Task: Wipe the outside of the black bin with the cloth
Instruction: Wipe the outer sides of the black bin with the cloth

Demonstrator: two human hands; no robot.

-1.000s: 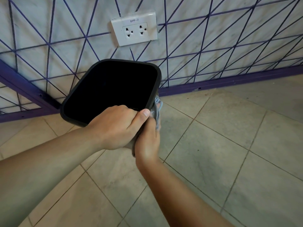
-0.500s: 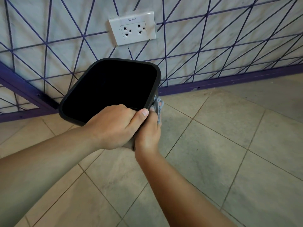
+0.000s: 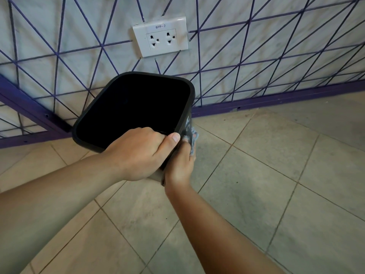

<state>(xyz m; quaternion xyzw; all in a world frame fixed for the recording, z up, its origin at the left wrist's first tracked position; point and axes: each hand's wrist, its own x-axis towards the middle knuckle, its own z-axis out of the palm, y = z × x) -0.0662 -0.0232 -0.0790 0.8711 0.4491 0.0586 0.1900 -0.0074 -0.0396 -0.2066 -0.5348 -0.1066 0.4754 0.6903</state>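
A square black bin (image 3: 92,119) with rounded corners is held off the tiled floor, its open mouth facing me. My left hand (image 3: 138,153) grips its near rim, fingers curled inside and thumb along the edge. Just below and to the right, my right hand (image 3: 180,165) holds a grey-blue cloth (image 3: 192,135) against the bin's right outer side. Most of the cloth is hidden behind the hand and the bin's corner.
A white wall with a purple wire grid (image 3: 256,62) stands right behind the bin, with a double power socket (image 3: 161,37) above it. A purple baseboard (image 3: 276,100) runs along the bottom of the wall. Beige floor tiles (image 3: 256,175) spread to the right and toward me.
My right hand with the cloth has slid a little up the bin's right side. The bin and my left hand have barely shifted.
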